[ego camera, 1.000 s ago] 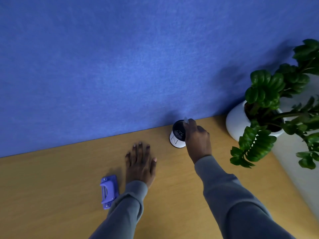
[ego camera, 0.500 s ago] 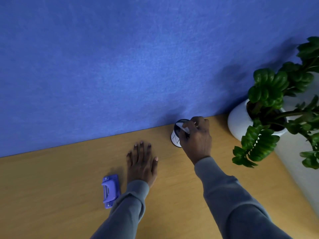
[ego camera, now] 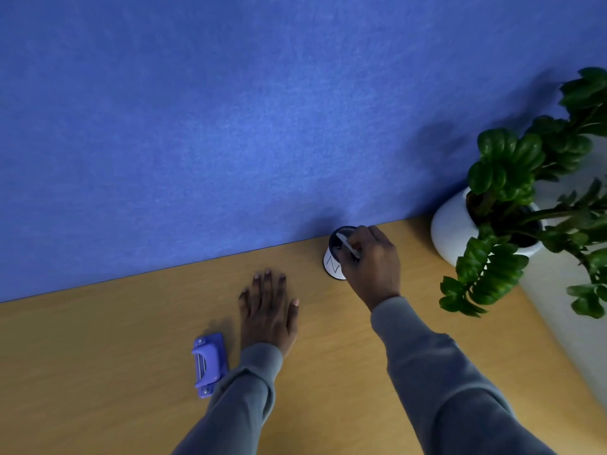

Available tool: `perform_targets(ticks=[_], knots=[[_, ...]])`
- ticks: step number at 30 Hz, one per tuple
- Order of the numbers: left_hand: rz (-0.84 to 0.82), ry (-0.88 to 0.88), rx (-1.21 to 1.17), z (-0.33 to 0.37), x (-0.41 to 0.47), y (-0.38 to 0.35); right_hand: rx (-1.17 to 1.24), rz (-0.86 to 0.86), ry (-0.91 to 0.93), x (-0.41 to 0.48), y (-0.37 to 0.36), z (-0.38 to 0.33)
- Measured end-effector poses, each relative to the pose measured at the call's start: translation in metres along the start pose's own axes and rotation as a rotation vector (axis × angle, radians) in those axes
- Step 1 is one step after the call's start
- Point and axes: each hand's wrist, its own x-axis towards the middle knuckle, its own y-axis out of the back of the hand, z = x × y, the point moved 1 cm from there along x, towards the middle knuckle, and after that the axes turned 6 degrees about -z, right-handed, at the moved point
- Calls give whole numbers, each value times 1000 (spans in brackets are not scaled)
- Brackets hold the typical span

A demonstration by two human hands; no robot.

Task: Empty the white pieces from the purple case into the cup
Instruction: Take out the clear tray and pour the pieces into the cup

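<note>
Over the cup (ego camera: 334, 265), right hand (ego camera: 372, 264) pinches a pale piece (ego camera: 347, 246).
Left hand (ego camera: 267, 315) lies flat, fingers spread, just beside the purple case (ego camera: 209, 363).

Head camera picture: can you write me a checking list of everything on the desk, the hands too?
Surface: tan wooden desk, bare in most places.
Job's things: purple plastic case lies flat by the left sleeve; white paper cup with dark inside stands by the wall.
Clutter: nothing seen.
Grippers: left hand flat on desk, empty; right hand pinches a thin white piece over the cup.
Cables: nothing seen.
Surroundings: blue felt wall; green plant in round white pot.
</note>
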Motion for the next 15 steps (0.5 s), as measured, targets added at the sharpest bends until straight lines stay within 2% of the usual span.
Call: perform_targets(ticks=[3,7,9,12,15], knots=[[-9,0,4,0,1,0,37,9,-14,1,3,1],[1,-3,3,-1,0,-2,125,101,-105,-1,9,5],[4,-7,4,-1,1,-2,245,186,-227,-2,14,7],[-2,-7,2,0,1,0,466,271,-511,-7,20,10],[-10,-3,4,0,-1,3,858,279,-779,-15,25,10]])
